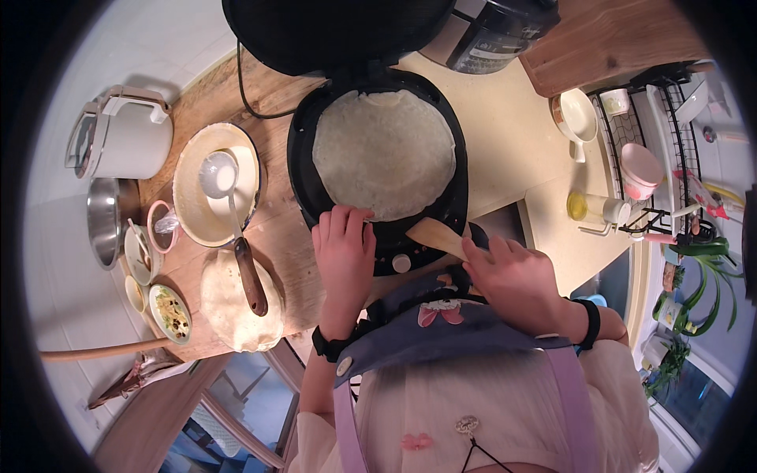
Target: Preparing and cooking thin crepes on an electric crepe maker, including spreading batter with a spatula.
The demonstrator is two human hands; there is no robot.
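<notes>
A thin pale flatbread [384, 154] lies on the black plate of an electric griddle [298, 177], whose lid [331, 29] stands raised. My left hand [343, 254] is at the flatbread's near left edge, fingertips at its rim; whether they pinch it I cannot tell. My right hand [511, 275] holds a wooden spatula [437, 236], its blade over the griddle's near right edge, close to the flatbread. To the left, a ladle [219, 174] rests across an enamel basin [183, 207] with batter, its handle reaching over a pile of cooked flatbreads [236, 295].
At the left are a white pot [133, 139], a steel bowl [106, 224], small bowls and a dish of chopped food [170, 313]. At the right are a small white pan [576, 115], an oil bottle [597, 209] and a wire dish rack [630, 127].
</notes>
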